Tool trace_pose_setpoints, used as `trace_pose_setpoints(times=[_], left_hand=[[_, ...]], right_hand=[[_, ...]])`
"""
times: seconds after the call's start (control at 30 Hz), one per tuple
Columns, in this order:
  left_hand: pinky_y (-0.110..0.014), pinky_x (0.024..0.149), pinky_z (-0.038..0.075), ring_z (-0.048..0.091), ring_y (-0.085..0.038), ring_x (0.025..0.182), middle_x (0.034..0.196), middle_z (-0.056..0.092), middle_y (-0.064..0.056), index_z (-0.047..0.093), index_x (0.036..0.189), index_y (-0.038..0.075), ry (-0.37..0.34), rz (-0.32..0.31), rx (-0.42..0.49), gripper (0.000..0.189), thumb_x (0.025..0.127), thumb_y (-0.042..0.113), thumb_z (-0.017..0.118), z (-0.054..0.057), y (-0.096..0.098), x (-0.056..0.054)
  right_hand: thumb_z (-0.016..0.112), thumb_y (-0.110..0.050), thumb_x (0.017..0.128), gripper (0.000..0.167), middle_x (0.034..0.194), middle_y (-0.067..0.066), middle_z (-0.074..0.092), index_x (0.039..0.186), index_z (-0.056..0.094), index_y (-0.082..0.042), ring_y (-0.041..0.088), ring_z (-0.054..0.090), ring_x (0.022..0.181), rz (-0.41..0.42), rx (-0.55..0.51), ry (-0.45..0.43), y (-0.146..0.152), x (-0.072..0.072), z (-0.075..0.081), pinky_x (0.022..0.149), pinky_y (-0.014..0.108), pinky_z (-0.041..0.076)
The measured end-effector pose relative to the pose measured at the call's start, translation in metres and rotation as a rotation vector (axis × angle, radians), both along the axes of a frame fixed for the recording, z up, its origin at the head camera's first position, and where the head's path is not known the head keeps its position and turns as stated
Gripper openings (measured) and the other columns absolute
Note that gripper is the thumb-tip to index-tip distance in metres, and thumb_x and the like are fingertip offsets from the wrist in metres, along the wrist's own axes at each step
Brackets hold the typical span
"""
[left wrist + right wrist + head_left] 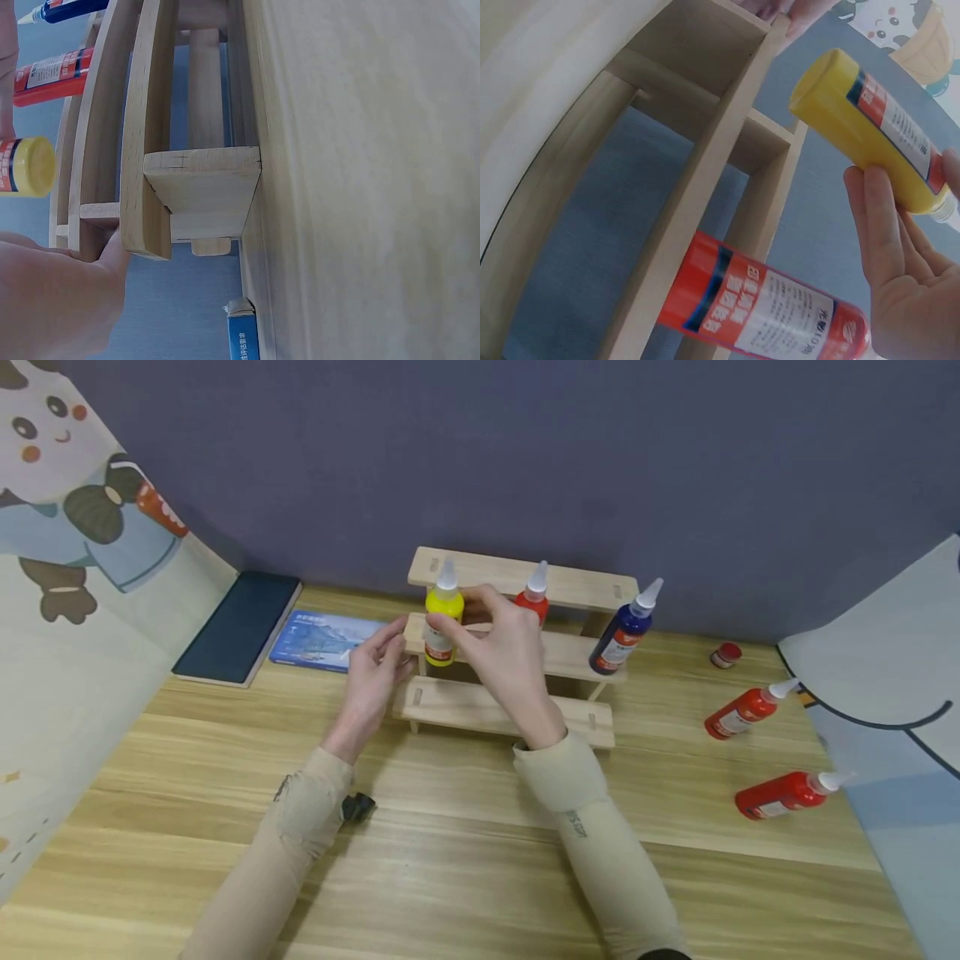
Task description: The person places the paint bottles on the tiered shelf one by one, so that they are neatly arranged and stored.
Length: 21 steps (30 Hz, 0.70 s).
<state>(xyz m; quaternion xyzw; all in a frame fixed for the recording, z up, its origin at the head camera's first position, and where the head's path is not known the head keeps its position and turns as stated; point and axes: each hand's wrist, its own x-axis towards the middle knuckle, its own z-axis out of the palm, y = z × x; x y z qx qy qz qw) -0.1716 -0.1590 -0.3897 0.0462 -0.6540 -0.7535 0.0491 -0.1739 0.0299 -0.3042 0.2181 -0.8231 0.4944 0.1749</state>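
Observation:
My right hand [502, 647] pinches a yellow paint bottle [441, 652] between thumb and fingers, its white nozzle pointing up. In the right wrist view the bottle's base [810, 86] hangs apart from the shelves. The three-step wooden rack [495, 708] stands beneath, and my left hand [371, 681] grips the left end of its middle step. On that middle step are a red paint bottle [534, 603], partly hidden behind my right hand, and a dark blue paint bottle [622, 639] at the right end.
Two more red bottles, one [742, 712] behind the other [783, 795], stand at the right, near a small red-lidded jar [725, 655]. A dark green book [238, 628] and a blue flat box [322, 639] lie at the left. A dark wall [525, 460] rises behind the rack.

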Motion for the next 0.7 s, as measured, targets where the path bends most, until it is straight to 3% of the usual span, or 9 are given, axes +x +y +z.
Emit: trace_pose_setpoints(times=[0.23,0.7], left_hand=[[-0.031,0.11,0.057,0.057,-0.038,0.138,0.158,0.05,-0.024,0.045,0.16,-0.001,0.001,-0.003,0.0,0.045,0.116,0.006,0.045,0.0,0.0,-0.001],[-0.029,0.107,0.058,0.059,-0.038,0.136,0.156,0.053,-0.024,0.044,0.159,-0.003,0.026,-0.003,-0.005,0.045,0.116,0.005,0.045,-0.001,0.0,-0.001]], right_hand=[[0.087,-0.031,0.094,0.04,0.108,0.01,0.08,0.12,0.076,-0.003,0.018,0.076,0.098,-0.004,0.015,-0.014,-0.01,-0.006,-0.001,0.079,0.022,0.067],[0.084,-0.032,0.096,0.042,0.111,0.012,0.08,0.123,0.074,-0.001,0.022,0.076,0.098,-0.051,0.082,0.045,-0.023,-0.021,-0.009,0.085,0.031,0.064]])
